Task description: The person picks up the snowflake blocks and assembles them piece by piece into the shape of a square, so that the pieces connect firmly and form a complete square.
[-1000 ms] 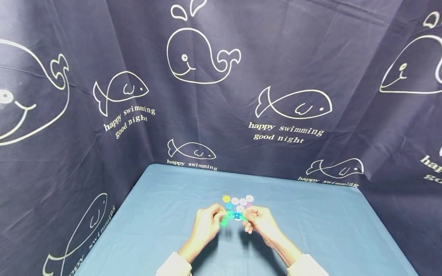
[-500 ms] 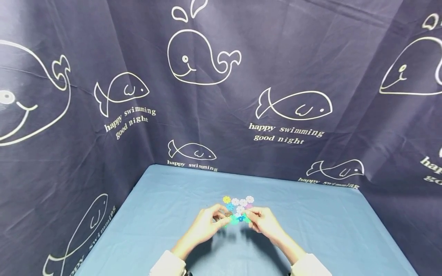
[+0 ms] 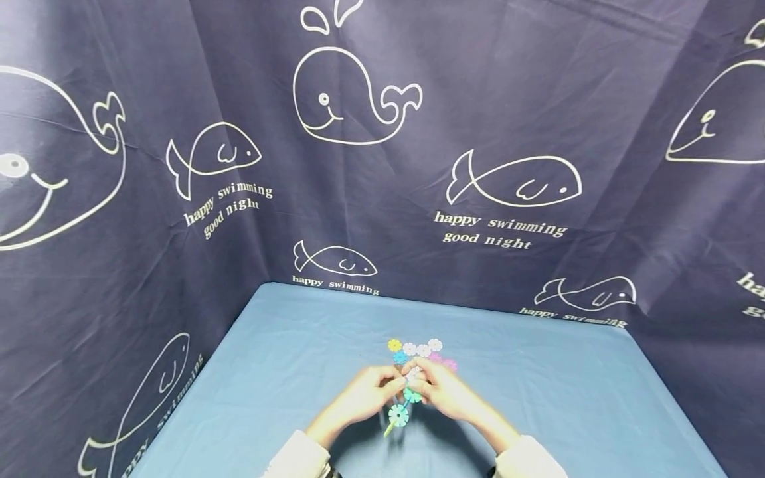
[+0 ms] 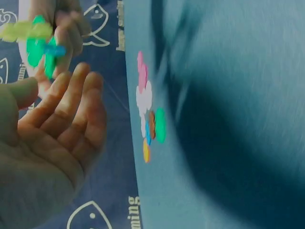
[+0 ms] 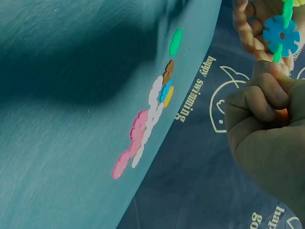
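Note:
My right hand [image 3: 451, 397] pinches one end of a joined chain of flower discs; in the right wrist view a blue disc [image 5: 281, 36] stands above its curled fingers [image 5: 257, 102]. Toward me the chain reaches a pale teal disc [image 3: 398, 415] and a yellow piece [image 3: 389, 428] on edge. My left hand [image 3: 366, 398] is close against the right one in the head view. In the left wrist view its fingers [image 4: 71, 102] are loosely bent, with nothing visible between them, below the chain's green disc [image 4: 35, 46]. Where the right fingertips meet the chain is partly hidden.
Loose flower discs lie on the blue cloth beyond the hands: yellow [image 3: 395, 345], blue [image 3: 400, 357], white [image 3: 423, 350] and pink [image 3: 448, 365]. The wrist views also show a brown disc [image 5: 168, 71] and a green disc [image 5: 176, 42]. Dark printed curtains [image 3: 370, 199] stand behind.
The right hand has moved left and meets the left hand. The chain, earlier between both hands, now points toward me. Pink discs once hidden by the right hand show.

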`<action>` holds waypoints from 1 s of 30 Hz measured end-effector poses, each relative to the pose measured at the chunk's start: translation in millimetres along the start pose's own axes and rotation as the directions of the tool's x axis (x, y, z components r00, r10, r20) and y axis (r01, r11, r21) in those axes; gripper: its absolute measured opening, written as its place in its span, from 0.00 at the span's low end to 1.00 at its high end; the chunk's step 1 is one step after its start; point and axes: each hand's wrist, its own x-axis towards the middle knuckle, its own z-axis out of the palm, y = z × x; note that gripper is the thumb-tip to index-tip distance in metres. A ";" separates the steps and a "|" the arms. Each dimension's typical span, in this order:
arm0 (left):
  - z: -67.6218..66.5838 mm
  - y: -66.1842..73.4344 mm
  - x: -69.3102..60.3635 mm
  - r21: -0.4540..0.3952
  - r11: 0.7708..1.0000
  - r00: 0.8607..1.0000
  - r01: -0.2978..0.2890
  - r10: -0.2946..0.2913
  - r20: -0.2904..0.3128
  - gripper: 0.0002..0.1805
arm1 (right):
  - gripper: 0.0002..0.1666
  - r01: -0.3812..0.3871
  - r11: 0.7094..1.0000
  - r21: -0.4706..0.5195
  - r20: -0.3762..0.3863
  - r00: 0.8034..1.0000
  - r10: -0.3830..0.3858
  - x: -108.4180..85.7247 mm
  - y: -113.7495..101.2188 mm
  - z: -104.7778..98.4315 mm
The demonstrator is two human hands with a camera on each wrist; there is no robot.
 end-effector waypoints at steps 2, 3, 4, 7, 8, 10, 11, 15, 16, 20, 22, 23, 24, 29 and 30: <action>3.8 -0.2 -0.5 -0.017 1.000 1.000 0.001 -0.001 0.011 0.15 | 0.07 -0.001 1.000 0.018 0.002 1.000 0.001 3.0 -1.4 1.6; 5.3 -0.4 -1.1 -0.025 1.000 1.000 0.007 -0.007 0.012 0.14 | 0.07 -0.006 1.000 0.029 0.003 1.000 0.006 4.2 -1.5 2.2; 6.8 -0.8 -1.7 -0.037 0.999 1.000 0.011 -0.011 0.008 0.13 | 0.06 -0.013 0.999 0.038 0.003 1.000 0.013 5.5 -0.8 2.6; 10.0 -1.4 -3.3 -0.127 0.991 0.999 0.047 -0.047 0.003 0.10 | 0.06 -0.037 0.997 0.063 0.006 0.999 0.037 8.4 2.6 3.3; 10.7 -1.9 -3.7 -0.169 0.983 0.998 0.070 -0.070 0.004 0.10 | 0.06 -0.046 0.996 0.082 0.011 0.999 0.045 9.6 3.9 3.3; 10.9 -2.5 -4.1 -0.228 0.967 0.993 0.113 -0.119 -0.014 0.09 | 0.07 -0.054 0.992 0.118 0.013 0.999 0.053 12.5 7.0 3.1; 10.2 -2.8 -4.3 -0.250 0.959 0.989 0.134 -0.146 -0.032 0.09 | 0.08 -0.052 0.990 0.128 0.006 0.999 0.052 14.2 8.9 2.9; 4.0 -3.6 -5.3 -0.286 0.939 0.955 0.191 -0.245 -0.166 0.08 | 0.06 0.002 0.995 -0.101 -0.120 0.993 -0.014 20.1 21.4 2.3; 2.2 -3.7 -5.6 -0.285 0.938 0.944 0.197 -0.260 -0.203 0.08 | 0.04 0.009 0.979 -0.203 -0.155 0.987 -0.042 20.4 25.7 2.5; -2.5 -4.1 -7.5 -0.300 0.929 0.898 0.217 -0.311 -0.312 0.07 | 0.06 0.007 0.823 -0.569 -0.210 0.966 -0.153 17.5 43.6 6.5; -2.8 -4.3 -8.4 -0.294 0.929 0.883 0.223 -0.320 -0.343 0.07 | 0.10 0.011 0.741 -0.671 -0.190 0.964 -0.186 15.8 50.9 9.6; -2.5 -4.3 -8.8 -0.291 0.930 0.878 0.224 -0.322 -0.355 0.07 | 0.13 0.017 0.705 -0.709 -0.180 0.962 -0.204 15.3 53.9 11.4; -2.1 -4.2 -8.9 -0.289 0.931 0.874 0.225 -0.323 -0.363 0.08 | 0.15 0.025 0.669 -0.742 -0.171 0.959 -0.225 14.8 56.5 12.9; 0.2 -2.7 -7.4 -0.290 0.933 0.876 0.214 -0.314 -0.365 0.08 | 0.17 0.046 0.616 -0.786 -0.180 0.936 -0.301 15.8 63.2 18.4; 0.3 -2.1 -7.1 -0.292 0.932 0.877 0.213 -0.314 -0.363 0.08 | 0.17 0.052 0.621 -0.782 -0.185 0.932 -0.311 16.1 63.4 18.7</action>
